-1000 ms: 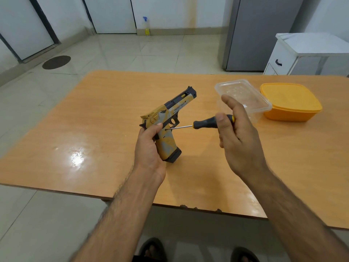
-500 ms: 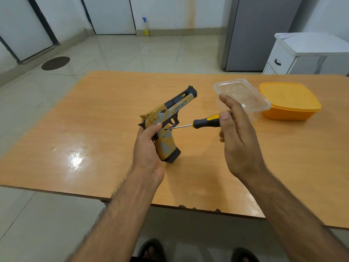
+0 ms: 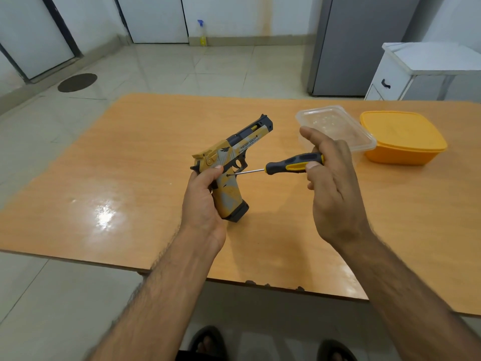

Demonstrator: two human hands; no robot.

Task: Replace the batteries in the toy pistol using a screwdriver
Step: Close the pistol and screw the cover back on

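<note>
A yellow, grey and black toy pistol (image 3: 234,157) is held above the wooden table (image 3: 130,162), muzzle pointing up and away. My left hand (image 3: 201,201) grips its handle from the left, thumb across the top of the grip. My right hand (image 3: 330,178) pinches the black and yellow handle of a screwdriver (image 3: 291,164) between thumb and fingers, the index finger raised. The thin metal shaft runs left, and its tip touches the pistol's grip just below the trigger.
A clear plastic lid (image 3: 335,127) leans on an orange container (image 3: 403,138) at the table's right. A grey fridge (image 3: 359,43) and a white cabinet (image 3: 416,71) stand behind. The table's near edge is chipped. My sandalled feet show below.
My right fingers have shifted round the screwdriver handle, showing more of its yellow side, as if turned. The pistol and my left hand have stayed in place.
</note>
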